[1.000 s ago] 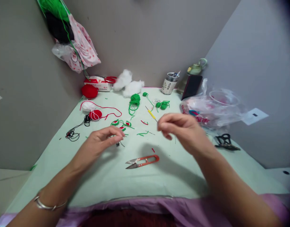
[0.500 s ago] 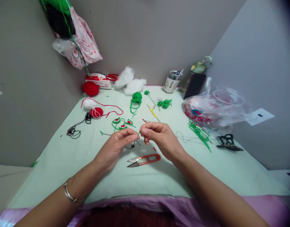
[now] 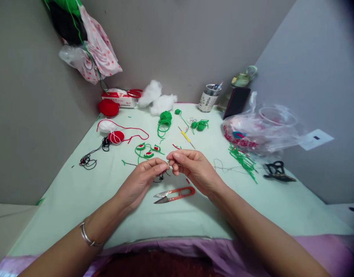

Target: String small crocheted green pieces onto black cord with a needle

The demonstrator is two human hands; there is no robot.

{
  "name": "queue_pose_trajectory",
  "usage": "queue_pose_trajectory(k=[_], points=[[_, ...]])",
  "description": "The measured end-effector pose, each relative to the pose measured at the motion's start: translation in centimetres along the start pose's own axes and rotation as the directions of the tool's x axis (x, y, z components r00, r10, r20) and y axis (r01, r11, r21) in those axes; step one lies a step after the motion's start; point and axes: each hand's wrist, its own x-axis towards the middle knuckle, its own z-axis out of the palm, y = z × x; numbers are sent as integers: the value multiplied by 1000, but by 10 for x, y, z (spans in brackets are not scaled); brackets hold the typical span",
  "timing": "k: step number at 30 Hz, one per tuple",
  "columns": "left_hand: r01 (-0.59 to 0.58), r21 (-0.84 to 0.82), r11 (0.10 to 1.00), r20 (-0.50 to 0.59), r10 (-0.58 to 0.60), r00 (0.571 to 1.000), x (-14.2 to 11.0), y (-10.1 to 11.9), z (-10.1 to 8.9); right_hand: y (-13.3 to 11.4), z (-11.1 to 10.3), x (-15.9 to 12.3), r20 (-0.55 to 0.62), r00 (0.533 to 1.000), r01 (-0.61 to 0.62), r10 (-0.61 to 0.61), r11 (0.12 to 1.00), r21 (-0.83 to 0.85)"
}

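Fingertip to fingertip, my left hand (image 3: pixel 142 177) and my right hand (image 3: pixel 194 167) meet above the middle of the table. Each is closed in a pinch on a thin piece of green yarn (image 3: pixel 168 163), mostly hidden by the fingers. Just beyond my left hand lie small green crocheted pieces (image 3: pixel 148 154) with red and white centres. Black thread (image 3: pixel 161 178) shows partly behind the left fingers. Orange-handled thread snips (image 3: pixel 181 193) rest below both hands, blades pointing left. A yellow-handled crochet hook (image 3: pixel 185 135) lies farther back.
Red yarn (image 3: pixel 116 137), a black thread tangle (image 3: pixel 89 159) and a green yarn bundle (image 3: pixel 165 118) lie left and behind. White stuffing (image 3: pixel 162 104) and a pen can (image 3: pixel 208 99) stand at the back. Rightward are a plastic bag (image 3: pixel 260 130), green yarn cuttings (image 3: pixel 243 163) and a black clip (image 3: pixel 278 172).
My right fingertips have shifted slightly left and closer to the left ones, so less of the green yarn shows between them. The whole view has moved a little.
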Motion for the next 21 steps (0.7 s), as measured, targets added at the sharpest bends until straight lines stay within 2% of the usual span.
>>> queue_pose_trajectory(k=[3,11,18,21], points=[[-13,-14,1000,37,13,999,1,0,0,1,-1,0,17,1000,1,-1,1000,12],[-10,-35,999,32,11,999,1,-1,-1,2,-2,-1,35,999,13,-13,1000,1],[-12,-8,1000,46,13,999,0,-3,0,5,-5,-1,54,995,95,-89,987,-127],[-3,51,999,31,2,1000,1,-3,-5,2,-4,-2,67,991,125,-117,984,-129]])
